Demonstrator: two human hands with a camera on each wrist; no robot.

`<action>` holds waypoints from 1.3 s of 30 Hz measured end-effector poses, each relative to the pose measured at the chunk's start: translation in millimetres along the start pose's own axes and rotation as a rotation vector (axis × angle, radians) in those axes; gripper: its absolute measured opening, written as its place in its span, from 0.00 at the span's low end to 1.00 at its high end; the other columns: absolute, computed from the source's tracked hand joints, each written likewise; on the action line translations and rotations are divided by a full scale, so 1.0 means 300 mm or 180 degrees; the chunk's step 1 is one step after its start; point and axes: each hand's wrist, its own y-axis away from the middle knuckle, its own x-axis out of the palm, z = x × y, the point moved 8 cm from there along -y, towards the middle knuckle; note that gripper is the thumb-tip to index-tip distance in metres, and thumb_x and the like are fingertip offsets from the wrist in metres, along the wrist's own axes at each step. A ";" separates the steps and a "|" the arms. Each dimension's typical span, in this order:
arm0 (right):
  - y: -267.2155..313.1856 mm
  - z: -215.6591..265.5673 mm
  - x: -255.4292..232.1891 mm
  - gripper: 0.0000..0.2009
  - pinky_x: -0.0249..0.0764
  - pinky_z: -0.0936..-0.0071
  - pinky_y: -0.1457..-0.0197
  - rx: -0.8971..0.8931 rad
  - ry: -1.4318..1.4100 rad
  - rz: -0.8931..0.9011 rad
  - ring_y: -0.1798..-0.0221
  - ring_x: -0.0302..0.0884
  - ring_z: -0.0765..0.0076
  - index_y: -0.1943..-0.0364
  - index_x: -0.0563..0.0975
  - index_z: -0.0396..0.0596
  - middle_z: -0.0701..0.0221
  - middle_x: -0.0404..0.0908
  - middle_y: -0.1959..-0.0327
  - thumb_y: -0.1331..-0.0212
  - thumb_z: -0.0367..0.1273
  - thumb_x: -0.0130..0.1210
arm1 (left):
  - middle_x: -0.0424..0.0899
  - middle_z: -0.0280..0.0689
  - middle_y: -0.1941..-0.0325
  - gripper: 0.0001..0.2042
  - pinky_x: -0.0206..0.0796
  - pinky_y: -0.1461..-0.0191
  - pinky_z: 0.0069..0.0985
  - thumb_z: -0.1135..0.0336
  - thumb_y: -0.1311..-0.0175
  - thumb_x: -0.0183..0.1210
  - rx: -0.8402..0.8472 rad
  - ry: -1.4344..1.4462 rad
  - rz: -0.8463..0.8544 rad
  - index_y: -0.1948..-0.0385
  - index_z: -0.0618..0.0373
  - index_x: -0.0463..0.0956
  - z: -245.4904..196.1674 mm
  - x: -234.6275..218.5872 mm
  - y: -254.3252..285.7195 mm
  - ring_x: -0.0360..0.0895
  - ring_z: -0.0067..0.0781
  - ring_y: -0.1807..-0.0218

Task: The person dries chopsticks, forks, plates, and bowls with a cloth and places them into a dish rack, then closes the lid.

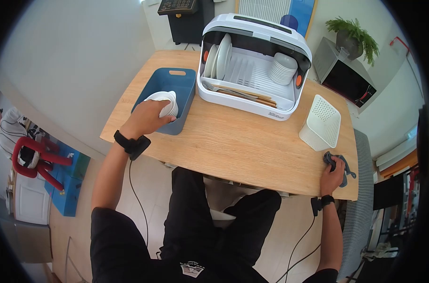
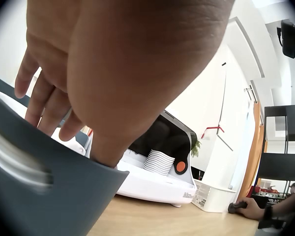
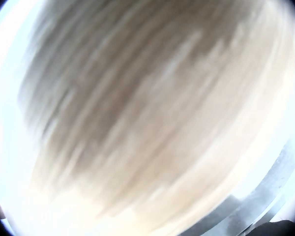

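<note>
My left hand (image 1: 146, 115) reaches over the near rim of a blue bin (image 1: 188, 92), its fingertips right at a stack of white bowls (image 1: 168, 97) inside. Seen from the left wrist, the fingers (image 2: 51, 110) hang down fairly straight behind the rim, the thumb spread apart from them; the bin wall hides part of the bowls. At the table's right edge my right hand (image 1: 332, 178) grips a bunched dark grey cloth (image 1: 346, 165). The right wrist view is heavily blurred, showing little beyond a pale tan surface.
A white dish cabinet (image 1: 243, 101), lid raised, stands at the back centre. It holds upright plates (image 1: 222, 59), a stack of white dishes (image 1: 283, 68) and chopsticks and cutlery (image 1: 243, 93) along the front. A perforated white basket (image 1: 321, 122) sits right on the wooden table (image 1: 233, 146).
</note>
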 end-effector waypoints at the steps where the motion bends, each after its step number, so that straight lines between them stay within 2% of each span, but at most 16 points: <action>1: 0.002 0.003 -0.001 0.14 0.73 0.61 0.42 -0.0015 0.0010 -0.0001 0.44 0.78 0.50 0.55 0.78 0.45 0.64 0.79 0.50 0.45 0.19 0.55 | 0.86 0.52 0.57 0.25 0.74 0.48 0.40 0.51 0.40 0.66 -0.0021 0.0032 -0.0013 0.47 0.60 0.81 0.013 0.014 0.009 0.83 0.53 0.54; 7: 0.004 0.001 0.002 0.14 0.73 0.61 0.42 -0.0029 0.0094 0.0015 0.44 0.77 0.50 0.54 0.78 0.45 0.65 0.79 0.50 0.45 0.19 0.55 | 0.87 0.49 0.58 0.20 0.74 0.49 0.40 0.58 0.41 0.68 -0.0121 0.0159 -0.0253 0.51 0.59 0.83 0.016 0.002 0.027 0.83 0.51 0.56; 15: 0.003 -0.001 0.002 0.14 0.73 0.64 0.42 -0.0013 0.0115 0.0012 0.45 0.79 0.52 0.53 0.78 0.44 0.64 0.79 0.49 0.44 0.17 0.56 | 0.89 0.37 0.68 0.14 0.74 0.52 0.35 0.67 0.45 0.68 -0.0132 0.0307 -0.0344 0.56 0.58 0.86 0.021 -0.026 0.029 0.84 0.44 0.61; 22: 0.005 -0.008 0.003 0.15 0.72 0.61 0.41 0.0031 -0.0010 0.0023 0.44 0.77 0.50 0.54 0.78 0.46 0.64 0.79 0.50 0.46 0.18 0.55 | 0.89 0.36 0.69 0.13 0.74 0.54 0.35 0.70 0.48 0.68 -0.0144 0.0280 -0.0417 0.58 0.57 0.86 0.004 -0.047 0.033 0.84 0.43 0.64; 25: 0.004 -0.009 0.003 0.15 0.72 0.61 0.42 0.0022 -0.0018 0.0017 0.44 0.77 0.50 0.54 0.78 0.46 0.64 0.79 0.50 0.46 0.18 0.55 | 0.89 0.35 0.71 0.13 0.74 0.56 0.35 0.72 0.48 0.67 0.0007 0.0179 -0.0513 0.59 0.56 0.87 -0.020 -0.068 0.040 0.83 0.42 0.64; 28: 0.004 -0.012 0.004 0.15 0.72 0.60 0.42 0.0004 0.0011 0.0017 0.44 0.77 0.50 0.54 0.78 0.46 0.64 0.79 0.50 0.46 0.18 0.56 | 0.88 0.33 0.71 0.12 0.74 0.59 0.35 0.73 0.48 0.65 -0.0157 0.0207 -0.0431 0.60 0.55 0.87 -0.024 -0.086 0.049 0.82 0.42 0.65; 31: 0.001 -0.019 0.006 0.15 0.72 0.60 0.42 0.0016 0.0037 0.0021 0.44 0.77 0.50 0.54 0.78 0.46 0.64 0.79 0.50 0.46 0.18 0.56 | 0.88 0.36 0.69 0.13 0.73 0.60 0.33 0.74 0.48 0.64 -0.0087 0.0294 -0.0682 0.60 0.55 0.88 -0.014 -0.102 0.053 0.82 0.40 0.66; 33: 0.003 -0.015 0.004 0.15 0.73 0.60 0.42 0.0005 0.0055 0.0010 0.44 0.77 0.50 0.54 0.78 0.46 0.64 0.79 0.49 0.46 0.19 0.56 | 0.88 0.39 0.68 0.13 0.73 0.61 0.30 0.75 0.47 0.65 0.0008 0.0588 -0.1046 0.59 0.55 0.87 -0.009 -0.132 0.059 0.80 0.37 0.68; 34: 0.004 -0.017 0.005 0.15 0.73 0.60 0.42 0.0027 0.0048 0.0019 0.44 0.77 0.50 0.54 0.78 0.46 0.64 0.79 0.49 0.46 0.19 0.56 | 0.88 0.39 0.68 0.13 0.73 0.61 0.30 0.75 0.47 0.65 0.0016 0.0573 -0.1027 0.59 0.55 0.87 -0.004 -0.128 0.057 0.80 0.37 0.68; 36: 0.003 -0.019 0.005 0.15 0.73 0.60 0.42 0.0013 0.0054 0.0006 0.44 0.77 0.50 0.54 0.78 0.46 0.64 0.79 0.49 0.46 0.19 0.56 | 0.88 0.38 0.67 0.11 0.72 0.63 0.24 0.75 0.42 0.65 -0.0017 0.1212 -0.1277 0.57 0.58 0.87 0.016 -0.140 0.061 0.79 0.27 0.69; 37: 0.004 -0.018 0.004 0.15 0.73 0.60 0.42 0.0030 0.0049 0.0004 0.44 0.77 0.50 0.54 0.78 0.46 0.64 0.79 0.49 0.46 0.19 0.56 | 0.88 0.38 0.67 0.11 0.72 0.63 0.24 0.75 0.42 0.65 -0.0005 0.1203 -0.1268 0.57 0.58 0.87 0.014 -0.145 0.060 0.79 0.27 0.69; 39: 0.004 -0.008 -0.002 0.15 0.73 0.64 0.42 -0.0011 0.0090 -0.0048 0.46 0.79 0.53 0.53 0.78 0.44 0.65 0.80 0.50 0.45 0.18 0.56 | 0.86 0.35 0.61 0.12 0.74 0.58 0.22 0.74 0.33 0.61 -0.0582 0.1967 -0.0904 0.50 0.62 0.83 0.047 -0.120 0.057 0.80 0.22 0.64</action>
